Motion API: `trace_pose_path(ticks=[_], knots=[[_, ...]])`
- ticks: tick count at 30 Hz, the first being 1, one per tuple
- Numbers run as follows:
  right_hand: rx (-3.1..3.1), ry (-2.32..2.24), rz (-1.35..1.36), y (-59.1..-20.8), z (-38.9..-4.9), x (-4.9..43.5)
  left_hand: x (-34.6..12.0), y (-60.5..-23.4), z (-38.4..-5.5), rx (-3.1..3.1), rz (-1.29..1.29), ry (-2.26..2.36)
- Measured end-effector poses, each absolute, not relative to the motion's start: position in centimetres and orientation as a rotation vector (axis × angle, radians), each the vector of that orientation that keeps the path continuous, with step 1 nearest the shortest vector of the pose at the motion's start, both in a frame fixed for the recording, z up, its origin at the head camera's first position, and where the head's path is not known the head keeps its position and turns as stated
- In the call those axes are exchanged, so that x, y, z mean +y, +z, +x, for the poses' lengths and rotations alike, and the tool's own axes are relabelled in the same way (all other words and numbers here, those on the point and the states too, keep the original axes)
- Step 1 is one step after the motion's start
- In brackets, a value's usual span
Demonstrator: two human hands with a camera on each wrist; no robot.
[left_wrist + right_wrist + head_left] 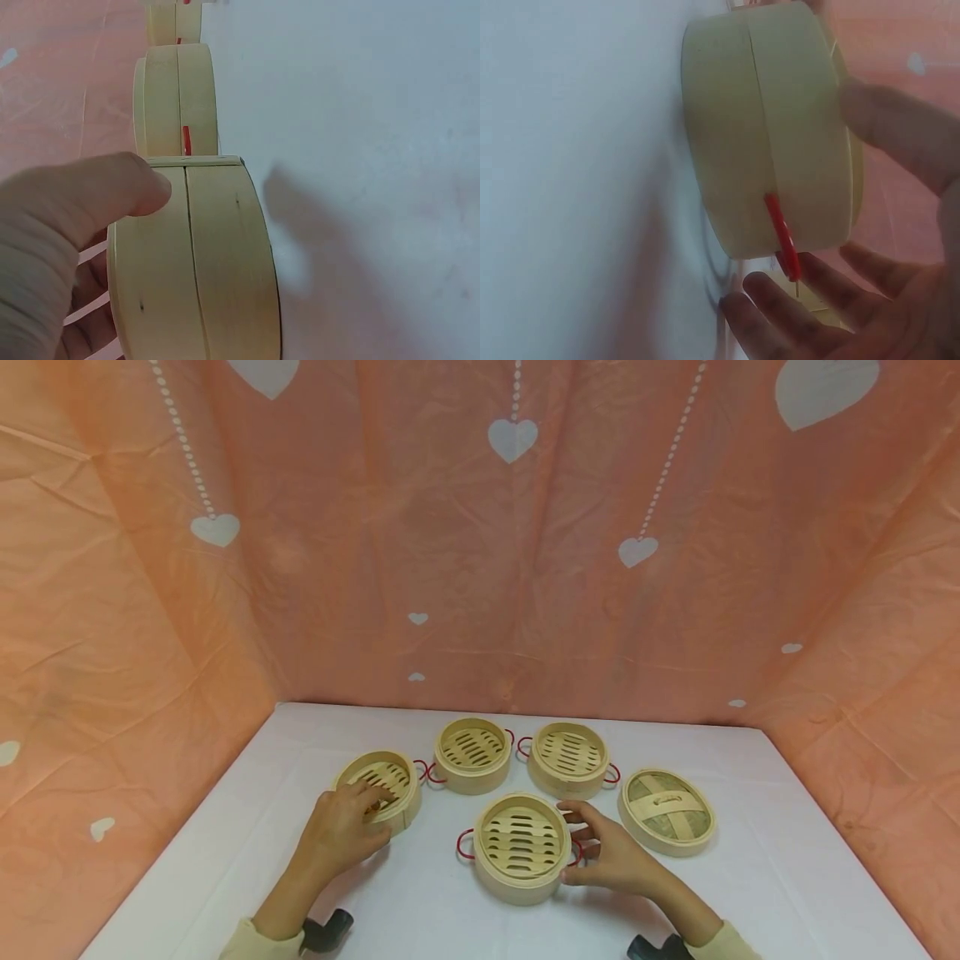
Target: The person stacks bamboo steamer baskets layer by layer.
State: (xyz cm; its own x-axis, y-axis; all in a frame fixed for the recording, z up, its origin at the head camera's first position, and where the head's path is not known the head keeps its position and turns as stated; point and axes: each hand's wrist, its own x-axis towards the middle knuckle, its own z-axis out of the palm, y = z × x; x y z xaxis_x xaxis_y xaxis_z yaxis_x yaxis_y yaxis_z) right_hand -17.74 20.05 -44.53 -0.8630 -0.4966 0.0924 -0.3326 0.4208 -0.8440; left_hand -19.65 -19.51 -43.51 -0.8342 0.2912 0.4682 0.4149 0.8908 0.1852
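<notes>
At the left stands a bamboo steamer basket [381,772] with a slotted base. My left hand [347,827] holds it by the rim, its fingers over the top and the thumb [142,187] along the outer wall. Another slotted steamer basket [522,847] with red handles is at the front middle. Beside it my right hand [611,852] has its fingers spread around the red handle [781,236], with the thumb [885,124] at the upper rim.
Two more slotted steamer baskets, one [472,756] left of the other [568,760], stand at the back. A woven bamboo lid [667,812] lies at the right. White cloth covers the table [247,827]; a pink curtain [450,568] with hearts surrounds it.
</notes>
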Motion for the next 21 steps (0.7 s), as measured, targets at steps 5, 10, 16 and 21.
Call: trace_pose_path(ticks=[5,10,16,21], knots=[[2.488,-1.434,-0.755,-44.38,-17.75,20.12,-19.45,-43.66,-19.66,-2.640,-0.482,-0.405],[2.485,-1.428,-0.749,-44.42,-17.78,20.08,-19.38,-43.77,-19.65,-2.640,-0.460,-0.441],[2.495,-1.416,-0.721,-44.71,-17.83,20.03,-19.33,-43.71,-19.66,-2.630,-0.477,-0.478],[2.493,-1.426,-0.733,-44.95,-17.88,20.02,-19.37,-43.67,-19.73,-2.633,-0.499,-0.479]])
